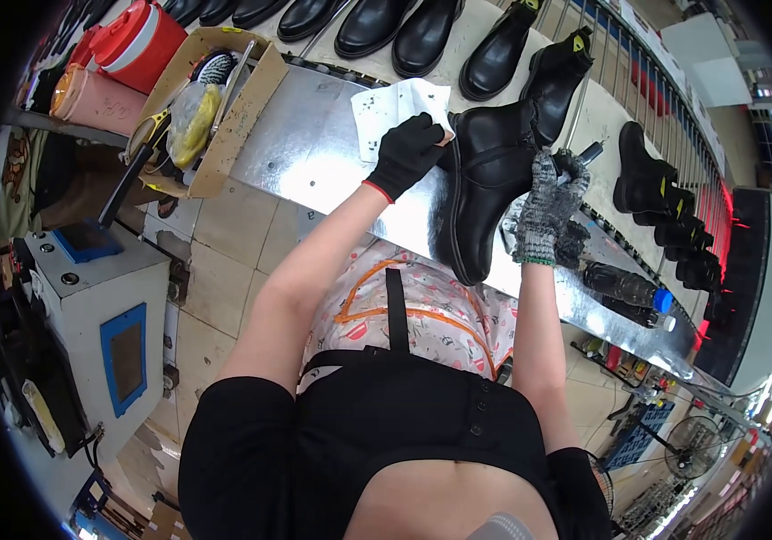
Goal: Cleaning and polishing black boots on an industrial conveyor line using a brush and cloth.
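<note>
A black leather ankle boot [483, 184] lies on its side across the metal bench edge, its toe toward me. My left hand [407, 157], in a black glove with a red cuff, is closed on a white sheet with dark spots [399, 103], cloth or paper, beside the boot's sole. Against the boot's upper rests my right hand [548, 202], in a grey knitted glove, its fingers curled. A black pen-shaped tool [592, 151] sticks out past those fingers. Partly covered by the right wrist, a crumpled grey cloth [571, 241] lies on the bench.
Black boots [422, 40] line the pale conveyor [597, 117] beyond the metal bench [291, 135]. An open cardboard box [264, 85] with tools stands left, beside a red jug [139, 45]. A dark bottle with a blue cap [629, 286] lies right. A grey machine [89, 279] stands lower left.
</note>
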Motion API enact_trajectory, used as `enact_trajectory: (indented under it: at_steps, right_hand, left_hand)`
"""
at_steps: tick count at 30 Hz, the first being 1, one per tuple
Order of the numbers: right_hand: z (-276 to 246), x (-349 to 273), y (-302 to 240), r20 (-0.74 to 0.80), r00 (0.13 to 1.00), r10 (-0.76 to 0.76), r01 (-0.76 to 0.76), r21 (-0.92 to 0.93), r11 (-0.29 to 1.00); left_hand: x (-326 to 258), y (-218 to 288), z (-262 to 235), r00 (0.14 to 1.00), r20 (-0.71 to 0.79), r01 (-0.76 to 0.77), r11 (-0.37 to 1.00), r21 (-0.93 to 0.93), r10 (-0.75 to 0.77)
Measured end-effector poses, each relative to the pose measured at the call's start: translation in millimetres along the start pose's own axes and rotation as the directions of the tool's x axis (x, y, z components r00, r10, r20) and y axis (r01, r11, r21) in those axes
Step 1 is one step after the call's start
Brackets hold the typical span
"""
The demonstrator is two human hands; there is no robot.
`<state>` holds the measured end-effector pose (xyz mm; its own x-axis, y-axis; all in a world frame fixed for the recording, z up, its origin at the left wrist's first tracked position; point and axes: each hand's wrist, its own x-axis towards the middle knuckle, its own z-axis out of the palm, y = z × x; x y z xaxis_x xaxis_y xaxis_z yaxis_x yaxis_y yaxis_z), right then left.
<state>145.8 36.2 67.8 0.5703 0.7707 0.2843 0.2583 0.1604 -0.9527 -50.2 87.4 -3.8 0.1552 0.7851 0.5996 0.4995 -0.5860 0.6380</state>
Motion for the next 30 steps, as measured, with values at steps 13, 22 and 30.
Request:
enact_trajectory:
  at_steps: [13,22,30]
  right_hand:
    - [-7,9,16,-0.052,0.995,0.082,-0.082,0.015,0.997]
    - [-8,12,23,-0.065,0.997,0.044,-0.048,-0.064,0.997]
    - [-10,11,19,-0.027,0.999,0.025,-0.028,-0.116,0.993]
  left_hand:
    - [14,0,-9,0.909,0.347,-0.289,0.95,0.118,0.233]
    - [7,10,-10,0.908,0.341,-0.271,0.962,0.035,0.243]
    - [-18,24,-10,0.914,0.35,-0.189,0.979,-0.081,0.205]
